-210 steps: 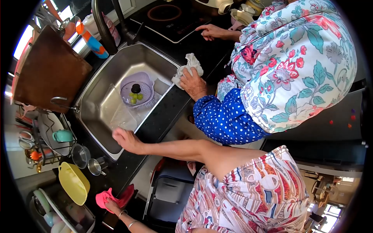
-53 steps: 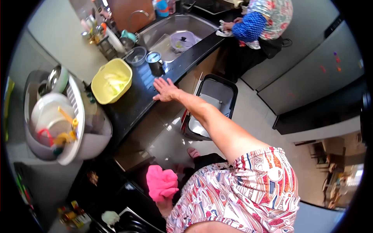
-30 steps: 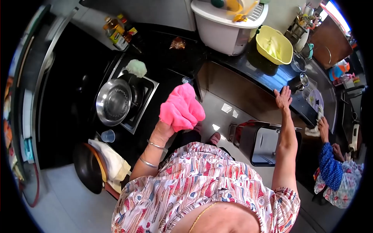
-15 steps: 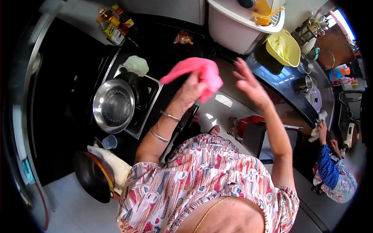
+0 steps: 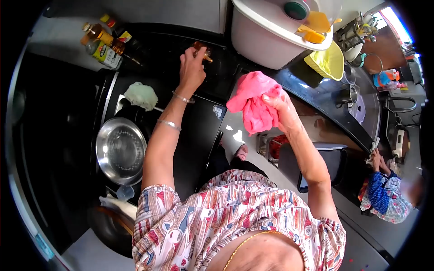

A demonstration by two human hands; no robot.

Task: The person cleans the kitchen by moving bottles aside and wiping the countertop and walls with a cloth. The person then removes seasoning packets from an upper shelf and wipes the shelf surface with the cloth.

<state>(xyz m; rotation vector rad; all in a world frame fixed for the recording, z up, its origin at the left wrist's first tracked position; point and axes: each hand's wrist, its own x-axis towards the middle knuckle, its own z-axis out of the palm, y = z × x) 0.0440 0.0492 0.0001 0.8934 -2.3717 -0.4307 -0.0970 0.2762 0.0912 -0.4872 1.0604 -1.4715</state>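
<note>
My left hand [image 5: 192, 70] reaches down to the black countertop at the back, its fingers closed around a small crinkly orange-brown packet [image 5: 207, 55]. Part of that packet is hidden behind the fingers. A crumpled pink cloth [image 5: 257, 101] hangs bunched in my right hand [image 5: 284, 110], held in the air over the floor in front of the counter. The stove, with a shiny steel bowl [image 5: 120, 151] on it, lies to the left of my left forearm. Behind the bowl sits a crumpled pale-green item [image 5: 141, 95] whose kind I cannot make out.
Several bottles [image 5: 107, 55] stand at the back left. A white dish tub [image 5: 260, 40] and a yellow basket [image 5: 332, 67] are at the back right, with a steel cup [image 5: 347, 95] beyond. A wok [image 5: 106, 228] and clear cup [image 5: 125, 193] lie near left. Another person [image 5: 384, 194] works far right.
The pink cloth has passed from my left hand to my right. My left hand has moved back and left onto the orange-brown packet, and the view has shifted slightly.
</note>
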